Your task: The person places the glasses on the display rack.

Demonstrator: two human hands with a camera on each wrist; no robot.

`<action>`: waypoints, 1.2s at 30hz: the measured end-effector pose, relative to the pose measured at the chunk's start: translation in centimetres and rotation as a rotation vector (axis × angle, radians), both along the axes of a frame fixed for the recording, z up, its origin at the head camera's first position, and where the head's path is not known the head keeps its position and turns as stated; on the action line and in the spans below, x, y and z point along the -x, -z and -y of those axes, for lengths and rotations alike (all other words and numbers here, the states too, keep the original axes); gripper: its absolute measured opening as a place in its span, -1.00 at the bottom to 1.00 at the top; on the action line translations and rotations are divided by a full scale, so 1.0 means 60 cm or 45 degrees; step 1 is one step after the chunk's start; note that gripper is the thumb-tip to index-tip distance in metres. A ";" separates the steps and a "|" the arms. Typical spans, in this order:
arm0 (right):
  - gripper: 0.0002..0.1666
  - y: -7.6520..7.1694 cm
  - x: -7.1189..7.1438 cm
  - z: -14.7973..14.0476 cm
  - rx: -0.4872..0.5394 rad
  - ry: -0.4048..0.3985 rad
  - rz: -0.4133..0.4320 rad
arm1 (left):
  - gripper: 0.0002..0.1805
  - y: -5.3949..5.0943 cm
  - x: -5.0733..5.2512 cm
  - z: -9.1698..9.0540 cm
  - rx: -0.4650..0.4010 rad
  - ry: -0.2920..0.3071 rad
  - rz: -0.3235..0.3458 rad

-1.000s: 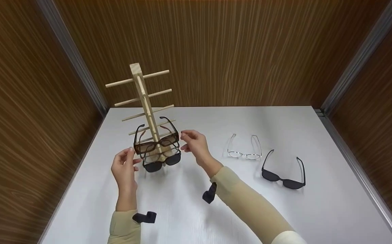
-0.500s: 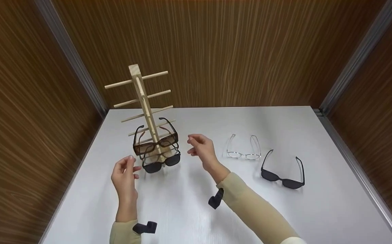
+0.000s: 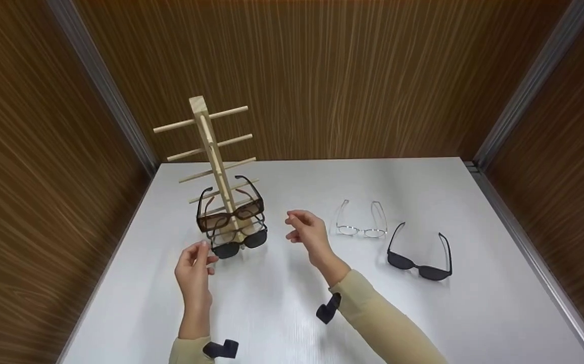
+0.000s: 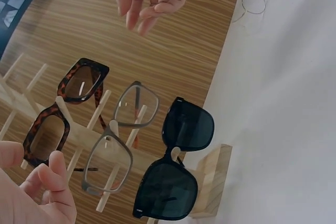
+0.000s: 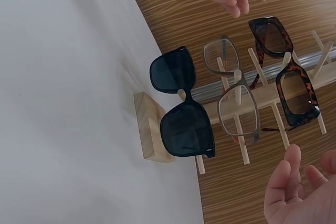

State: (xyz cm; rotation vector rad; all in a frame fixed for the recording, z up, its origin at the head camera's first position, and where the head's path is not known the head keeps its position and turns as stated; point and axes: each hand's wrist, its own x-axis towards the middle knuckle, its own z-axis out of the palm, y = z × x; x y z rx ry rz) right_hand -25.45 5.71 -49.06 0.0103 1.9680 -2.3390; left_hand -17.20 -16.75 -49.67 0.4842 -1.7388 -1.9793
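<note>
A wooden stand [image 3: 214, 154] with crossbars holds three pairs of glasses on its lower part. Highest of these are tortoiseshell sunglasses [image 4: 82, 81]; below them hang grey-framed clear glasses [image 5: 237, 109], and lowest are black sunglasses [image 3: 226, 250]. My left hand [image 3: 194, 273] is just left of and in front of the glasses, fingers loosely bent, holding nothing. To the right of the stand, my right hand [image 3: 311, 236] hovers apart from it, empty, with thumb and forefinger close together.
Thin-framed clear glasses [image 3: 360, 231] lie on the white table [image 3: 272, 313] to the right. Nearer the front right lie other black sunglasses [image 3: 418, 267] with temples unfolded. Wood-patterned panels [image 3: 322, 81] enclose the table's back and sides.
My right hand has moved away from the tortoiseshell sunglasses, rightward and nearer the front. My left hand has drawn back from their left side toward the front. The glasses stay on the stand.
</note>
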 end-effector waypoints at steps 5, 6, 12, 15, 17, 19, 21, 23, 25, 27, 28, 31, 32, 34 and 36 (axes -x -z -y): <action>-0.71 0.005 -0.006 -0.009 0.007 -0.003 0.013 | -0.61 0.009 -0.001 -0.011 -0.003 0.032 0.032; -0.72 0.005 -0.008 -0.011 0.008 -0.003 0.017 | -0.61 0.010 -0.001 -0.013 -0.002 0.035 0.038; -0.73 0.012 -0.016 -0.025 0.004 0.014 0.021 | -0.63 0.020 -0.001 -0.028 0.013 0.064 0.101; -0.72 0.019 -0.021 -0.030 0.004 0.025 0.035 | -0.63 0.025 -0.001 -0.034 0.014 0.079 0.129; -0.71 0.026 -0.024 -0.033 0.009 0.029 0.051 | -0.64 0.028 -0.001 -0.039 0.004 0.089 0.138; -0.70 0.033 -0.025 -0.037 0.016 0.032 0.065 | -0.64 0.030 -0.001 -0.044 -0.006 0.102 0.134; -0.69 0.039 -0.027 -0.041 0.022 0.040 0.076 | -0.64 0.033 0.000 -0.050 -0.008 0.118 0.130; -0.68 0.044 -0.029 -0.046 0.022 0.053 0.081 | -0.64 0.036 0.001 -0.056 -0.008 0.135 0.127; -0.69 0.049 -0.031 -0.050 0.020 0.069 0.088 | -0.64 0.041 0.003 -0.062 -0.006 0.150 0.133; -0.70 0.053 -0.034 -0.054 0.017 0.085 0.093 | -0.65 0.044 0.005 -0.068 -0.009 0.163 0.142; -0.69 0.056 -0.036 -0.056 0.017 0.089 0.090 | -0.67 0.046 0.005 -0.070 -0.015 0.169 0.144; -0.69 0.065 -0.039 -0.062 0.021 0.103 0.103 | -0.71 0.051 0.007 -0.080 -0.032 0.186 0.153; -0.68 0.068 -0.040 -0.063 0.024 0.107 0.110 | -0.71 0.053 0.008 -0.082 -0.037 0.192 0.154; -0.68 0.075 -0.042 -0.067 0.020 0.112 0.122 | -0.73 0.057 0.009 -0.088 -0.045 0.208 0.155; -0.70 0.081 -0.043 -0.072 0.022 0.123 0.145 | -0.73 0.060 0.010 -0.095 -0.051 0.225 0.158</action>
